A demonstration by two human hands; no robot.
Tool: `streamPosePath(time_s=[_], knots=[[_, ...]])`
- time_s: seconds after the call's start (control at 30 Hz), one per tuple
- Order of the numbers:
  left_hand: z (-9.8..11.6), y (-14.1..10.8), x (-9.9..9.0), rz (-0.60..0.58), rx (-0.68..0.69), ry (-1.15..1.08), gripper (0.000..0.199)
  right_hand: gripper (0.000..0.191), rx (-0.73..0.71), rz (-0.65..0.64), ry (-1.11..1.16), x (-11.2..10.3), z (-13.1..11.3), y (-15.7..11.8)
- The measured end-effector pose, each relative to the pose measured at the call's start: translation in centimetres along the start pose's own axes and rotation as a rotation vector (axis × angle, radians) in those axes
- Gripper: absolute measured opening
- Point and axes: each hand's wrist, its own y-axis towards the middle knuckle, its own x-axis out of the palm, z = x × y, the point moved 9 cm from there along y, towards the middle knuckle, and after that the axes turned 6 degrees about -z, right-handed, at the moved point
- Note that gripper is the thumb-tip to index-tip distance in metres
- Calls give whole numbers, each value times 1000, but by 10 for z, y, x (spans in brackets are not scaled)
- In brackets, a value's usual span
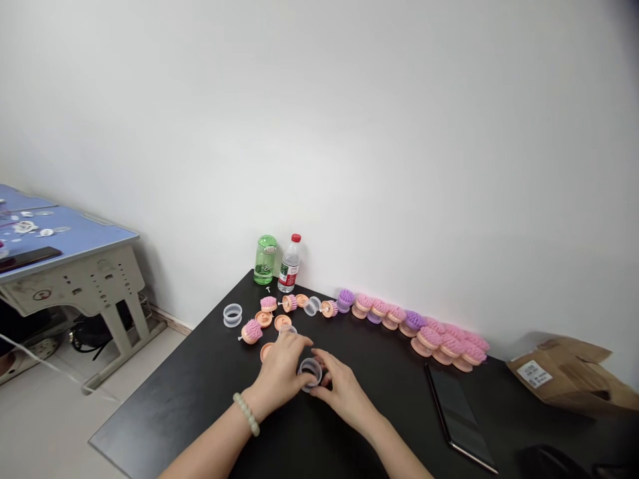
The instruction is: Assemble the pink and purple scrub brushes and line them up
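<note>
Between my two hands is a clear plastic ring (310, 364), held just over the black table. My left hand (283, 367), with a beaded bracelet on its wrist, is closed on the ring's left side. On the ring's right side, the fingers and thumb of my right hand (343, 392) are curled round it. Just beyond my left hand are another clear ring (288, 329), partly hidden, and an orange round cap (282, 322). A pink bristle brush head (252, 331) with a white stem lies to the left, and a separate clear ring (232, 315) stands near the table's left edge.
Finished-looking pink and purple brushes (397, 316) line the wall side of the black table (170, 412). A green bottle (265, 261) and a red-capped water bottle (289, 265) stand at the back corner. To the right lie a dark tablet (460, 416) and a brown paper bag (569, 372).
</note>
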Motion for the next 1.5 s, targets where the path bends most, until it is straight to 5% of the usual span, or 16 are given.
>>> streamPosePath(time_s=[0.1,0.23,0.33,0.57,0.7,0.9,1.03,1.13,1.23,1.5], knots=[[12,-4,25,-169,54,153,69,51,8,11,3,-17,17,10],[10,-8,38,-250,-30,282,88,45,98,195,-109,-63,51,40],[3,-8,39,-273,-127,353,83,55,127,254,-200,-75,64,71],[0,-6,38,-276,-149,371,47,60,181,223,-258,-54,71,109],[7,-10,32,-218,-93,268,41,40,173,260,-208,-51,66,85],[18,-14,21,-99,4,-62,63,25,116,264,-22,-52,43,14],[18,-14,20,-41,39,-159,71,32,42,297,175,-57,13,-36],[17,-15,23,-13,46,-134,56,34,-20,390,188,-62,-8,-63],[22,-17,27,-27,98,-83,38,33,-60,442,27,-57,-23,-75],[46,-24,23,-68,242,-116,46,35,-154,520,-81,-51,-37,-83]])
